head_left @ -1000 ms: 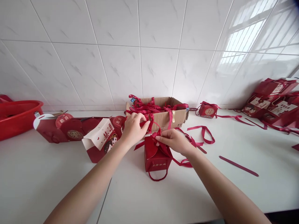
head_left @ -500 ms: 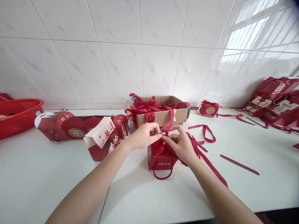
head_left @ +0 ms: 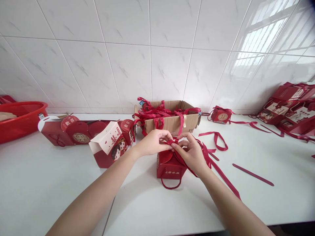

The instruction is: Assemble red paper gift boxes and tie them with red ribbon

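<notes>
A small red gift box point(head_left: 171, 167) with gold lettering and a rope handle stands on the white table, in front of the cardboard carton. On top of it, red ribbon point(head_left: 173, 142) is pinched between the fingertips of both hands. My left hand point(head_left: 157, 143) grips the ribbon from the left side, and my right hand point(head_left: 189, 151) closes on it from the right, thumb and index finger together. Long ribbon ends trail to the right of the box. The exact shape of the knot is partly hidden by my fingers.
Behind stands a carton point(head_left: 169, 126) full of ribbons. Open red boxes point(head_left: 76, 131) and a red basket point(head_left: 22, 124) are at left. A small tied box point(head_left: 220, 115) and stacked boxes point(head_left: 292, 111) sit at right, with a ribbon strip point(head_left: 253, 174) nearer.
The fingers of my left hand have shifted slightly at the ribbon, and more ribbon shows between the two hands. The box stays in place; the view has moved a little.
</notes>
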A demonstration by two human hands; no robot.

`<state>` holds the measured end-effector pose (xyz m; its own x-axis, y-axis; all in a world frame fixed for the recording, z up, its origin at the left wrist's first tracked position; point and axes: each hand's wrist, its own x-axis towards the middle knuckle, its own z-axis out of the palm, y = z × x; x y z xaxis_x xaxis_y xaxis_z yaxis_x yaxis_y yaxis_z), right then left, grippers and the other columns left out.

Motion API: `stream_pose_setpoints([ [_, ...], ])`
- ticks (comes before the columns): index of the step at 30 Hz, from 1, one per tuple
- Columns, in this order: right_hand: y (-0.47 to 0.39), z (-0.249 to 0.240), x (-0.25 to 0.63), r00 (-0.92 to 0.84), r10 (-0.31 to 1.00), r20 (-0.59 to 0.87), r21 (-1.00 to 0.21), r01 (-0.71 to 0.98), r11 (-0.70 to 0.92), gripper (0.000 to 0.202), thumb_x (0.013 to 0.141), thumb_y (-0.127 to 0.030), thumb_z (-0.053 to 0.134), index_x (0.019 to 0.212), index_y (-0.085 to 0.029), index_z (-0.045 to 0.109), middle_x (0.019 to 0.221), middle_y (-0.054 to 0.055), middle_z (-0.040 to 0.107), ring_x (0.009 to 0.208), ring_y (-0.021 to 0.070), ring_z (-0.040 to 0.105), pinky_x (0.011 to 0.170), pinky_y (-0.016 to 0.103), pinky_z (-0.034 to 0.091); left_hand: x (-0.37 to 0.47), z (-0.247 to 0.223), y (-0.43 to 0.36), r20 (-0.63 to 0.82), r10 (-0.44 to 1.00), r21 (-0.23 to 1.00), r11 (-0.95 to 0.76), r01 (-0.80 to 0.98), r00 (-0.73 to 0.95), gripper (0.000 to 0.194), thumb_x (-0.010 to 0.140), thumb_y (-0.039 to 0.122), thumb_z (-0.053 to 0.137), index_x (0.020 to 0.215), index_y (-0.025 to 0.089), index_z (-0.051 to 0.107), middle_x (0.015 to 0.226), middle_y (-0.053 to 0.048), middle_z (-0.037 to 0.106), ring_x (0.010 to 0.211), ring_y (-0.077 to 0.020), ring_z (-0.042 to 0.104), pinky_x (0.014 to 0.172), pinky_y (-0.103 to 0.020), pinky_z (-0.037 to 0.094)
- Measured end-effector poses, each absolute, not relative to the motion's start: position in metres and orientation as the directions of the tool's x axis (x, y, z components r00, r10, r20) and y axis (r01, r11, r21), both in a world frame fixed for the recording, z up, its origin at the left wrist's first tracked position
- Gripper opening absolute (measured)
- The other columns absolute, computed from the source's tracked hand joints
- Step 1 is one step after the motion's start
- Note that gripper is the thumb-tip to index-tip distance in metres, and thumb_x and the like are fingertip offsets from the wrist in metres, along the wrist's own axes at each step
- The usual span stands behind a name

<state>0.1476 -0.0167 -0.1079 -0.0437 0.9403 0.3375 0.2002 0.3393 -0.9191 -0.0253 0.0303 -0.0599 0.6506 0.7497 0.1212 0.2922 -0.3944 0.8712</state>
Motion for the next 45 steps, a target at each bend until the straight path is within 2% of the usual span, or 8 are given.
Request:
stream_pose_setpoints([
  [12,-0.011,-0.111,0.149,0.013,0.854,0.52,-0.782,0.411,0.469,0.022,0.082,-0.039,0.062,0.08,-0.019,0.071,0.083,0.006,0.06,0.071,0.0158,0.057,0.052,0.026,0.046,-0.024,-0.066,0.032,0.191,0.797,0.783,-0.476,0.401,0.573,0.018,0.077,0.033,0.066,0.074,0.016,0.058,0.073,0.0,0.061,0.071,-0.0138,0.057,0.065,-0.026,0.046],
  [20,-0.011,-0.114,0.153,-0.078,0.818,0.571,-0.684,0.505,0.526,0.014,0.08,-0.035,0.066,0.082,-0.022,0.071,0.1,0.008,0.06,0.091,0.0211,0.06,0.078,0.037,0.052,-0.024,-0.065,0.032,0.221,0.8,0.77,-0.494,0.404,0.557,0.017,0.078,0.032,0.064,0.073,0.017,0.059,0.075,-0.001,0.064,0.075,-0.0155,0.06,0.069,-0.028,0.048],
  [24,-0.013,-0.111,0.154,-0.096,0.874,0.477,-0.762,0.451,0.465,0.016,0.083,-0.036,0.062,0.08,-0.023,0.07,0.116,0.009,0.058,0.115,0.0251,0.053,0.099,0.046,0.043,-0.025,-0.064,0.032,0.205,0.791,0.772,-0.492,0.401,0.576,0.016,0.08,0.032,0.062,0.075,0.016,0.06,0.077,-0.002,0.066,0.077,-0.0168,0.062,0.072,-0.03,0.05],
  [27,-0.013,-0.106,0.154,-0.111,0.957,0.267,-0.915,0.283,0.288,0.023,0.082,-0.044,0.062,0.078,-0.022,0.07,0.132,0.008,0.051,0.127,0.0268,0.045,0.105,0.047,0.037,-0.025,-0.065,0.033,0.203,0.792,0.792,-0.479,0.379,0.576,0.016,0.079,0.03,0.063,0.075,0.016,0.06,0.081,-0.004,0.067,0.08,-0.0176,0.064,0.074,-0.03,0.05],
  [31,-0.01,-0.105,0.152,-0.23,0.963,0.138,-0.985,0.066,0.157,0.033,0.082,-0.048,0.062,0.063,-0.02,0.064,0.114,0.009,0.063,0.138,0.0255,0.031,0.108,0.044,0.034,-0.02,-0.071,0.035,0.192,0.818,0.847,-0.417,0.33,0.542,0.015,0.079,0.028,0.064,0.075,0.015,0.06,0.081,-0.004,0.068,0.079,-0.0163,0.064,0.073,-0.028,0.05],
  [36,-0.007,-0.115,0.151,-0.194,0.977,0.086,-0.995,-0.07,0.074,0.032,0.08,-0.05,0.063,0.073,-0.02,0.068,0.137,0.005,0.05,0.127,0.0278,0.046,0.099,0.042,0.044,-0.015,-0.073,0.033,0.268,0.858,0.821,-0.441,0.362,0.438,0.016,0.08,0.032,0.063,0.078,0.017,0.056,0.08,-0.001,0.063,0.076,-0.0141,0.06,0.07,-0.026,0.048],
  [41,-0.008,-0.118,0.147,-0.136,0.986,0.1,-0.995,-0.029,0.097,0.031,0.08,-0.052,0.063,0.08,-0.022,0.072,0.137,0.006,0.051,0.127,0.0262,0.046,0.102,0.04,0.043,-0.023,-0.061,0.024,0.125,0.819,0.75,-0.447,0.487,0.559,0.023,0.08,0.041,0.062,0.08,0.019,0.054,0.077,0.0,0.062,0.068,-0.0141,0.057,0.058,-0.024,0.044],
  [45,-0.011,-0.115,0.146,-0.127,0.983,0.129,-0.988,0.071,0.139,0.033,0.082,-0.053,0.06,0.081,-0.023,0.074,0.131,0.005,0.055,0.123,0.0247,0.05,0.101,0.038,0.042,-0.025,-0.058,0.022,0.095,0.796,0.701,-0.48,0.528,0.598,0.015,0.079,0.033,0.062,0.08,0.019,0.058,0.077,-0.001,0.064,0.069,-0.0157,0.059,0.059,-0.025,0.044],
])
